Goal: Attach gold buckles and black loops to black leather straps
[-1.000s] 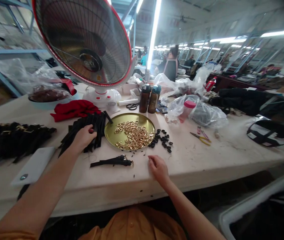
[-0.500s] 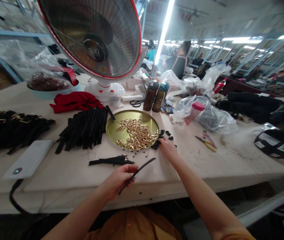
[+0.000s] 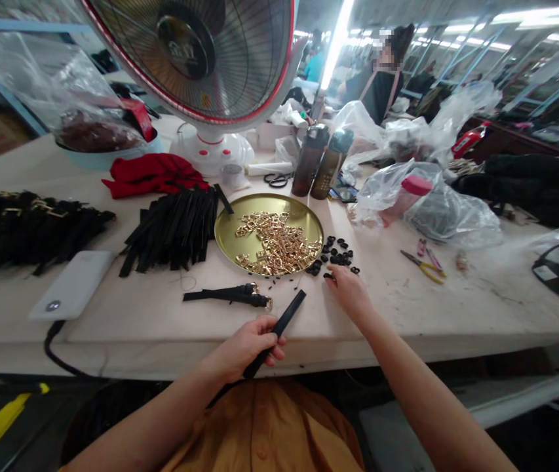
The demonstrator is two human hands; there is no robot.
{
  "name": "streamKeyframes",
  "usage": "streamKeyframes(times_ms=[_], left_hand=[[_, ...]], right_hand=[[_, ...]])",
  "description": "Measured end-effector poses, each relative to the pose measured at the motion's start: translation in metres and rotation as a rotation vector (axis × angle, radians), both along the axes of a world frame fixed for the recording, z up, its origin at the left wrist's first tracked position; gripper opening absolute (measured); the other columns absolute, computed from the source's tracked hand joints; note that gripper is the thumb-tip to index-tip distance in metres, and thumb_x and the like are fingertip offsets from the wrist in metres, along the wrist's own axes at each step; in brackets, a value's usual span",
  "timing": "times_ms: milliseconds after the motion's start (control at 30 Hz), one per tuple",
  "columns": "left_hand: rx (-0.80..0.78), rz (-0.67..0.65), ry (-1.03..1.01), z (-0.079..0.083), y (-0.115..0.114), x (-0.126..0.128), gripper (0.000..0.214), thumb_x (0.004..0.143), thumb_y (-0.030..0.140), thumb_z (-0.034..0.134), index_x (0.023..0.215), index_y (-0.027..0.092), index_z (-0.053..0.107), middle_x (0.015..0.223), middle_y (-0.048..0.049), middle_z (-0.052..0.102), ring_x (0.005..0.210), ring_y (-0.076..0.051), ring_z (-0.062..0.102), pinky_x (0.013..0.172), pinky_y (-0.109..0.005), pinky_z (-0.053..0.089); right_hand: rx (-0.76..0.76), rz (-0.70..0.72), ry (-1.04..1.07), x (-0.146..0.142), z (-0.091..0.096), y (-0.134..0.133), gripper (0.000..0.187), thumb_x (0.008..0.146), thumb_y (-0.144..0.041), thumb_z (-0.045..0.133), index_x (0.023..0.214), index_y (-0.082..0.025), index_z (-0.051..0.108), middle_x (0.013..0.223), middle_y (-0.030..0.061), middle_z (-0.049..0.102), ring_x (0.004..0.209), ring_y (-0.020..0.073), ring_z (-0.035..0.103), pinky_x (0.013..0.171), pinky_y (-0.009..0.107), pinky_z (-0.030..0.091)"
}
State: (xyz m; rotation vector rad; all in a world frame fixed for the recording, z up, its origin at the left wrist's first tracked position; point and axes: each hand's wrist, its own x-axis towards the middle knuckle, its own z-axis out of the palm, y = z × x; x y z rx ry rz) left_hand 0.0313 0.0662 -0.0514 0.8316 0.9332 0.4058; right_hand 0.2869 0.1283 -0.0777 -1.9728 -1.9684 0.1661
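Observation:
My left hand (image 3: 252, 344) is closed around a black strap (image 3: 289, 313), whose flat end points up and to the right over the table's front edge. My right hand (image 3: 348, 288) pinches a small black loop (image 3: 329, 276) at its fingertips, just in front of a loose pile of similar black loops (image 3: 341, 254). Left of that pile, a round gold tray (image 3: 230, 226) carries a heap of gold buckles (image 3: 284, 246). Between the tray and my left hand lie a few black straps with buckles (image 3: 225, 296) on their ends.
A bundle of black strips (image 3: 171, 229), a white power bank (image 3: 75, 285) with a cable and buckled straps (image 3: 28, 226) lie at left. Behind stand a fan heater (image 3: 195, 52) and two bottles (image 3: 308, 160). Yellow-handled pliers (image 3: 424, 267) and plastic bags (image 3: 436, 203) are at right.
The strap in my left hand has turned from edge-on to show its flat face. My right hand has drawn slightly away from the loops with a small black piece. The view has tilted down.

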Motion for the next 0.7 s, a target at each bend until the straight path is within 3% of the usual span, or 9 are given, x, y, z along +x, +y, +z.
streamKeyframes(times_ms=[67,200,300,400,500,600,700], left_hand=[[-0.027,-0.001,0.008,0.009,-0.005,-0.002,0.029,0.068,0.018,0.052,0.096,0.014,0.052,0.083,-0.0032,0.057,0.058,-0.007,0.056,0.045,-0.015,0.042],[-0.076,-0.024,-0.018,0.026,-0.015,-0.005,0.031,0.069,0.017,0.053,0.1,0.013,0.053,0.082,-0.0032,0.057,0.056,-0.006,0.055,0.043,-0.013,0.04],[-0.091,-0.047,-0.049,0.032,-0.022,-0.007,0.032,0.07,0.017,0.052,0.102,0.014,0.053,0.083,-0.0027,0.056,0.057,-0.006,0.055,0.043,-0.013,0.039],[-0.103,-0.108,-0.049,0.031,-0.028,-0.01,0.03,0.071,0.016,0.05,0.101,0.015,0.052,0.082,-0.002,0.057,0.057,-0.006,0.056,0.045,-0.013,0.039],[-0.05,-0.18,0.005,0.029,-0.03,-0.008,0.028,0.074,0.019,0.049,0.102,0.016,0.05,0.08,-0.0014,0.057,0.059,-0.007,0.057,0.05,-0.016,0.041],[0.132,-0.234,0.1,0.029,-0.025,0.0,0.023,0.08,0.028,0.042,0.097,0.015,0.049,0.073,0.0,0.056,0.056,-0.008,0.055,0.053,-0.019,0.042],[0.44,-0.261,0.304,0.03,-0.018,0.007,0.025,0.083,0.034,0.034,0.084,0.014,0.05,0.061,0.0027,0.05,0.047,-0.008,0.046,0.046,-0.019,0.036]], right_hand=[[-0.038,-0.057,0.322,-0.007,-0.001,-0.018,0.013,0.077,-0.026,0.053,0.084,-0.016,0.056,0.079,0.0061,0.06,0.072,0.0177,0.054,0.068,0.031,0.041],[-0.299,-0.199,1.202,-0.029,-0.002,-0.057,0.025,0.065,-0.038,0.066,0.068,-0.018,0.051,0.061,-0.0028,0.055,0.058,0.0111,0.053,0.06,0.026,0.044],[-0.366,-0.316,1.586,-0.042,0.0,-0.075,0.029,0.058,-0.038,0.072,0.066,-0.017,0.052,0.063,-0.0037,0.058,0.058,0.0081,0.054,0.06,0.022,0.045],[-0.342,-0.4,1.775,-0.05,0.006,-0.083,0.03,0.055,-0.036,0.075,0.067,-0.017,0.054,0.062,-0.004,0.059,0.056,0.0068,0.055,0.057,0.019,0.046],[-0.316,-0.375,1.809,-0.06,0.012,-0.089,0.028,0.055,-0.033,0.075,0.063,-0.017,0.054,0.058,-0.0043,0.059,0.054,0.0065,0.055,0.057,0.019,0.046],[-0.339,-0.266,1.763,-0.076,0.017,-0.096,0.024,0.059,-0.031,0.074,0.066,-0.017,0.056,0.059,-0.0043,0.059,0.054,0.0069,0.055,0.057,0.02,0.047],[-0.36,-0.223,1.746,-0.09,0.019,-0.101,0.028,0.061,-0.031,0.072,0.083,-0.02,0.06,0.069,-0.0038,0.062,0.057,0.0073,0.056,0.06,0.022,0.047]])
